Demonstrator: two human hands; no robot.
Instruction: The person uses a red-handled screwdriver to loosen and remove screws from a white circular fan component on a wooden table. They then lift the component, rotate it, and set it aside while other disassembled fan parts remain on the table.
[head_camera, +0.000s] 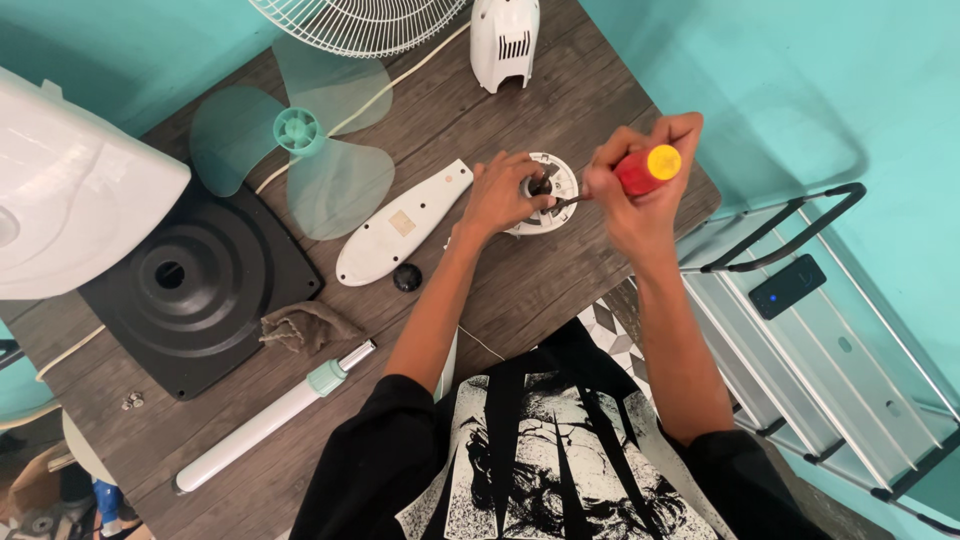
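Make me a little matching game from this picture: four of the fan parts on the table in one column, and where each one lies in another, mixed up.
Things:
1. fan blade
2. black base
3. pole
4. screwdriver

Places:
A. in the right hand, tip at the round motor part that the left hand steadies
B. near edge of the table, lying slantwise below the black base
C. far side, beside the wire grille
D. left side, partly under a white cover

Pairs: 1-C, 2-D, 3-B, 4-A
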